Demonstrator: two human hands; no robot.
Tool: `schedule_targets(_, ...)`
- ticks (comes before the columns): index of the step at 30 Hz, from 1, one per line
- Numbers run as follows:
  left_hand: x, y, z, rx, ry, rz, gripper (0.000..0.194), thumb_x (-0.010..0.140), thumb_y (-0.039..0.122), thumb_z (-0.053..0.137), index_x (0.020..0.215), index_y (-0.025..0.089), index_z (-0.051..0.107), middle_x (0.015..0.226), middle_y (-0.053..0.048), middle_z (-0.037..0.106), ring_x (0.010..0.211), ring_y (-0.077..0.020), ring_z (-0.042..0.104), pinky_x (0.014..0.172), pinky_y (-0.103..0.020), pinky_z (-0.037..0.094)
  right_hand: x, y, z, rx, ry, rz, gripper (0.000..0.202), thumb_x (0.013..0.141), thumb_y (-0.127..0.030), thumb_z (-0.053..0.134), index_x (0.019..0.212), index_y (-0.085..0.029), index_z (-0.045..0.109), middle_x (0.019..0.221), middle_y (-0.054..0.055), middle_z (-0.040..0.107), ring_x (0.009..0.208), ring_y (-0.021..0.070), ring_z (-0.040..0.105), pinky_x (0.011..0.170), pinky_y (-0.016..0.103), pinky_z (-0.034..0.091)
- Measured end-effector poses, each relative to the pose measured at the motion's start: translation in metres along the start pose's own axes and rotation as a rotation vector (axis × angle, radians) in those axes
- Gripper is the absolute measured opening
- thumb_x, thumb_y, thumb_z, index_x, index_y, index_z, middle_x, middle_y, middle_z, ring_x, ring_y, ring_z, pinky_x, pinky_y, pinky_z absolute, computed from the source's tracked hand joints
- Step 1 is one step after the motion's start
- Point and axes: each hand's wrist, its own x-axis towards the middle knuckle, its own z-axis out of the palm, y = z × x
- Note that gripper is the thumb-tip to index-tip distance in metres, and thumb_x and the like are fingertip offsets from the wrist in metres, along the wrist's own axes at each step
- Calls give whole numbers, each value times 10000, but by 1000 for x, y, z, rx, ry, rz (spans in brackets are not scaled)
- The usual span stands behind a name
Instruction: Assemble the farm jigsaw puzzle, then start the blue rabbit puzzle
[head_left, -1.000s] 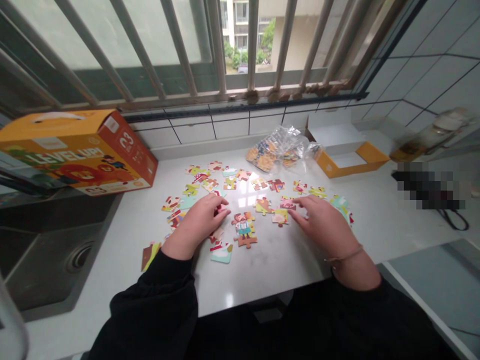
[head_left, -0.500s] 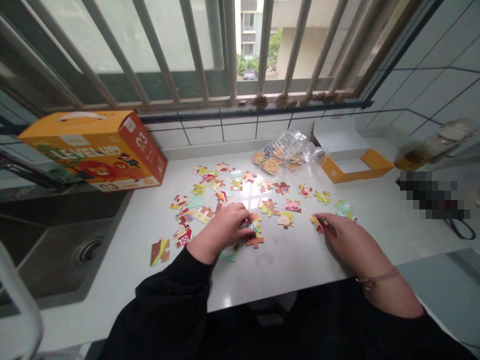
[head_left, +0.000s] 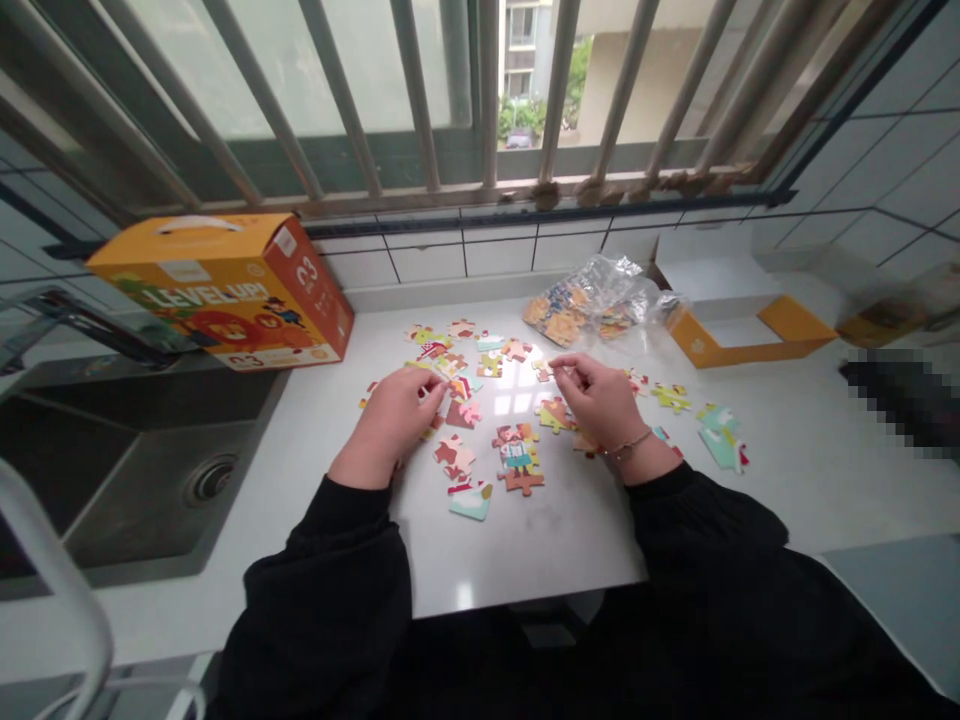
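Observation:
My left hand (head_left: 397,415) hovers low over the left group of puzzle pieces, its thumb and fingers drawn together beside a red and white piece (head_left: 461,386). Whatever those fingers may hold is hidden. At the back of the spread, my right hand (head_left: 604,400) pinches the edge of a light-coloured puzzle piece (head_left: 542,371). Between the hands and nearer to me lies a joined block of pieces (head_left: 517,455) showing a figure in teal clothes. Left of it are pink and brown pieces (head_left: 454,456) and a pale green piece (head_left: 471,499). My right hand covers several pieces partly.
An orange box (head_left: 225,290) stands at the back left beside the sink (head_left: 150,490). Toward the back right are a clear plastic bag (head_left: 585,305) of pieces and an open orange box part (head_left: 750,340). Joined green pieces (head_left: 721,435) lie right of my right hand.
My right hand has moved left and away from me, from the right side to the back pieces. My left hand has moved left, uncovering the block with the figure. The view has turned slightly left.

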Motion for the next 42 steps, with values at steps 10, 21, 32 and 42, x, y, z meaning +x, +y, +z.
schedule_targets(10,1,-16,-1,68,31,-95,223,1034,338,628,876,228,740,958,-85,777,915,-273,705,897,-391,530,-7,9,-16,187,64,164,339,980,-463,666,1144,-208,818,669,-40,620,578,154,508,576,281,415)
schedule_targets(21,0,-6,1,12,-106,-28,244,1035,376,625,899,235,772,954,-68,794,885,-254,704,849,-382,511,-2,8,-18,191,143,203,348,956,-474,662,1079,-186,812,564,-71,491,512,142,453,528,270,348)
schedule_targets(32,-1,-26,-3,118,134,-390,188,1008,318,641,1039,244,811,1031,-103,842,949,-312,761,857,-394,551,2,18,-22,201,337,252,322,1010,-499,629,1077,-216,766,579,-80,435,507,142,400,521,273,320)
schedule_targets(42,-2,-47,-18,-99,444,-662,313,1094,275,459,1158,207,758,1050,-84,815,955,-262,773,832,-369,582,10,32,-35,529,746,364,624,1100,-842,191,1021,-309,507,645,-76,326,467,161,335,446,299,342)
